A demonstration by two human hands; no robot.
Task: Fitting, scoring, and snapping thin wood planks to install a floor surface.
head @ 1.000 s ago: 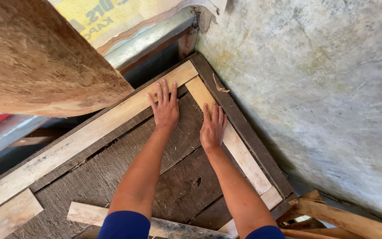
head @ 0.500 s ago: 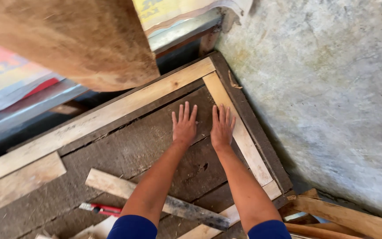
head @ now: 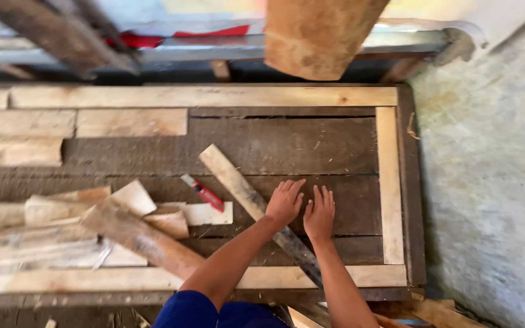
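Left hand (head: 285,202) flat, fingers spread, resting on slanted wood strip (head: 238,185). Right hand (head: 319,214) flat on dark board (head: 311,146), grasping nothing. Red cutter (head: 202,192) nearby.

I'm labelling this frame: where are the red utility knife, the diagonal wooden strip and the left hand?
red utility knife (head: 203,193), head view, mid-handle.
diagonal wooden strip (head: 233,177), head view, pale upper half.
left hand (head: 285,203), head view, back of hand.

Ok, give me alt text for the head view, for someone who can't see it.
Both hands, left and right, lie flat and open on a dark wooden panel edged with pale strips. The left rests on a slanted slat; a red knife and offcuts lie to the left.
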